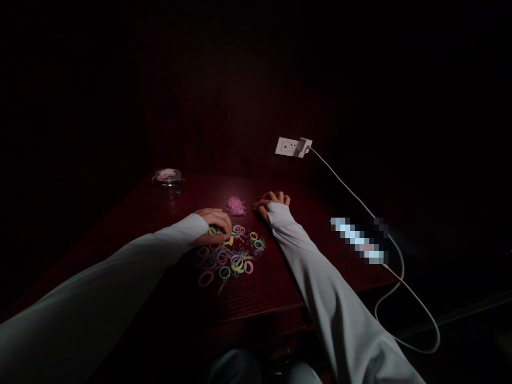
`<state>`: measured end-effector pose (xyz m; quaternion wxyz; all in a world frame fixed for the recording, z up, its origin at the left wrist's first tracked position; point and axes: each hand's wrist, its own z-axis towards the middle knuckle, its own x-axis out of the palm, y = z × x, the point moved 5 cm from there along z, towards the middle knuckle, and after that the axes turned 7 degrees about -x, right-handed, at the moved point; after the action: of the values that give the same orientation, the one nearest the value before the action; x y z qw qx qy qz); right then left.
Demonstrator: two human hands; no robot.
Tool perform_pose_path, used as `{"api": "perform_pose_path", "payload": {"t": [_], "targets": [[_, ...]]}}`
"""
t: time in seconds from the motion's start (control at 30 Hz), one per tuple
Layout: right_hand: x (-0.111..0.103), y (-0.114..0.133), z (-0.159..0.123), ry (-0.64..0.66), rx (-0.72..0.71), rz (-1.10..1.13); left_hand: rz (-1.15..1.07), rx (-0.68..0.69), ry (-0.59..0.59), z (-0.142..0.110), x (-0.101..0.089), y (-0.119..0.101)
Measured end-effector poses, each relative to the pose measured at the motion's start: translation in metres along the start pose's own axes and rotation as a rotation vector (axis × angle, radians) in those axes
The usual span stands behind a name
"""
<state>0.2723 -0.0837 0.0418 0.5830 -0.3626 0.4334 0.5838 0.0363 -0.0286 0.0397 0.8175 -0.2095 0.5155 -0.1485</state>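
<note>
Pale grey-white sleeves, left [132,266] and right [320,272], reached forward from the near edge, with part of a knee [236,368] below. White cable [436,328] looped at the right, beside the table [272,288], a dark red wood-grained surface. Nearest on the tabletop: a loose spread of coloured hair ties [237,261], pink, purple, yellow and green rings mixed with thin bands. Left hand [214,220] was over the spread's far left part, fingers curled, thumb beside a yellow ring [228,241]; could not tell whether it was gripped. A bright, pixelated object [356,240] lay well to the right. Right hand [273,204] was palm down beyond the spread, fingers bent and slightly parted; contents, if any, could not be told. Just left of it, apart: a pink bundle of thin bands [236,206]. Farther left stood a clear lidded jar [168,178]. Farthest: wall socket [286,145] with a white charger [303,146] plugged in.
</note>
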Motion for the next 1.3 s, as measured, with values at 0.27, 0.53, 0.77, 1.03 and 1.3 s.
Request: {"api": "perform_pose_path", "payload": {"t": [0.27,0.53,0.77,1.03,1.3], "targets": [[0.014,-0.013,0.007,-0.001,-0.012,0.068,-0.006,0.016,0.021,0.0,0.0,0.0],[0.049,-0.031,0.011,0.034,-0.04,0.121,0.033,-0.029,0.009,0.0,0.003,0.003],[0.052,-0.035,0.036,0.036,-0.094,0.257,0.01,-0.009,0.033,-0.001,0.002,0.003],[0.053,-0.039,0.039,-0.043,-0.059,0.346,0.044,-0.029,0.037,-0.001,0.0,0.002],[0.049,-0.029,0.036,0.009,-0.19,0.404,0.036,-0.025,0.045,-0.001,-0.001,-0.001]]}}
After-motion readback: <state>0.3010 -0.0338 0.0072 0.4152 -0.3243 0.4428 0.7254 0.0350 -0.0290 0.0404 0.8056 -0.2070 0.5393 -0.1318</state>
